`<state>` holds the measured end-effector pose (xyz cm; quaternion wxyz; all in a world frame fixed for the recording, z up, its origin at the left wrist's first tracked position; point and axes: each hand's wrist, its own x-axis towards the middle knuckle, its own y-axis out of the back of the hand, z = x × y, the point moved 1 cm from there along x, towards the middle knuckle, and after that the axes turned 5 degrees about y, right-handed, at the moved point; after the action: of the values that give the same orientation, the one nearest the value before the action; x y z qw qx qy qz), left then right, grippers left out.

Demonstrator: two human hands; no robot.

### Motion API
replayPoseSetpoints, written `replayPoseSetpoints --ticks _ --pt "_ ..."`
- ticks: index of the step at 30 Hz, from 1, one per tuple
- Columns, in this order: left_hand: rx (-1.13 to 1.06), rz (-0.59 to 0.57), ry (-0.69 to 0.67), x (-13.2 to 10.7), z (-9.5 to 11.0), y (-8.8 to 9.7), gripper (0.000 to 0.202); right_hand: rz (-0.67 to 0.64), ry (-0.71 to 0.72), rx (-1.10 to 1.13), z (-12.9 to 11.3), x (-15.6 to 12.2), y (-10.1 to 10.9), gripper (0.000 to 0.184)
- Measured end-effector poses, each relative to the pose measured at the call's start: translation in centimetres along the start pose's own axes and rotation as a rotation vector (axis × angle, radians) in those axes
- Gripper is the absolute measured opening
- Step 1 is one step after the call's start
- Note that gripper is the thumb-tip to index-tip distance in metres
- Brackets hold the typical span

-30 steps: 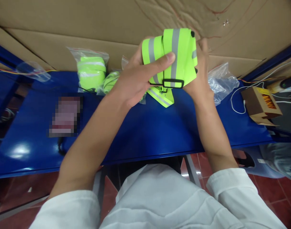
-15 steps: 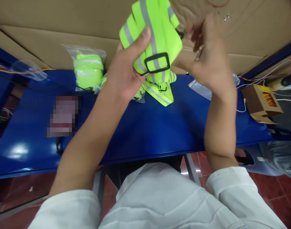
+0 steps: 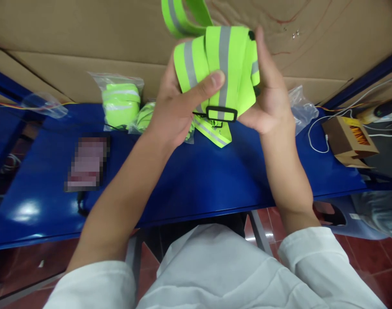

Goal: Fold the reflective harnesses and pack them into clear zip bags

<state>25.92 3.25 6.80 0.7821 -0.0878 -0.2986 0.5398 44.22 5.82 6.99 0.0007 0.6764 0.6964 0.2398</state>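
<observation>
A folded neon-yellow reflective strap (image 3: 230,68) with grey stripes and a black plastic buckle is held up above the blue table (image 3: 189,180). My left hand (image 3: 178,107) grips its left side, thumb pressed across the front. On the right edge my right hand (image 3: 268,98) cups the strap, fingers along its side. A loose loop of the strap rises past the top of the view. Under my hands another yellow strap (image 3: 215,133) lies on the table.
A bagged yellow strap (image 3: 120,101) and a second one (image 3: 144,118) lie at the back left. An empty clear bag (image 3: 300,109) sits back right, near a small brown box (image 3: 350,139) and white cable. A cardboard wall (image 3: 86,38) runs behind. A blurred card (image 3: 86,163) lies left.
The right hand, off the strap half a second ago, has come back onto its right edge. The strap has been lowered and squared up in front of me.
</observation>
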Motion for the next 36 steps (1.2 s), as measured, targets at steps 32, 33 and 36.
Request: replayPoseSetpoints --ticks 32,33,36 --pt "0.647 -0.057 0.139 0.0 0.8 0.5 0.088 -0.120 0.040 0.227 0.9 0.7 -0.4 0.081" --pt "0.666 -0.075 0.156 0.1 0.8 0.7 0.087 -0.130 0.039 0.242 0.6 0.4 -0.2 0.088" --pt "0.708 -0.073 0.168 0.3 0.9 1.1 0.077 -0.249 0.108 0.184 -1.1 -0.5 0.1 0.093"
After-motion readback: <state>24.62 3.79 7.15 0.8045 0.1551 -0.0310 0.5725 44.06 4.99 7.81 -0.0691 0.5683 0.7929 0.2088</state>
